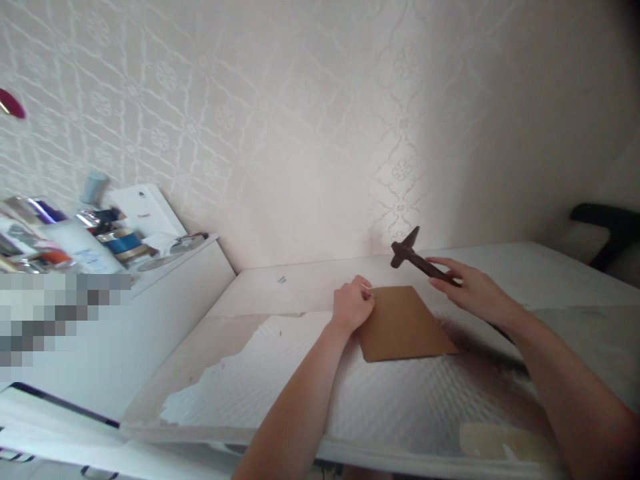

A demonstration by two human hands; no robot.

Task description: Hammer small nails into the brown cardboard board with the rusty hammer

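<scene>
My right hand (465,287) is wrapped round the handle of a dark hammer (403,253), its head raised above the table and pointing away to the left. Below lies a flat brown board (403,327), thin, like cardboard or fibreboard. At its far left corner rests my left hand (353,303), fingers pinched together. A thin pale sliver shows at those fingertips; what it is, I cannot make out. The hammer head is apart from both the board and my left hand.
The white tabletop (210,373) has a worn, peeling, quilted-looking cover. Small thin metal bits (281,280) lie near its back edge. On the left, a white cabinet (170,313) carries bottles, tape rolls and a white box (147,210). Patterned wallpaper rises behind. A black chair part (610,223) is at right.
</scene>
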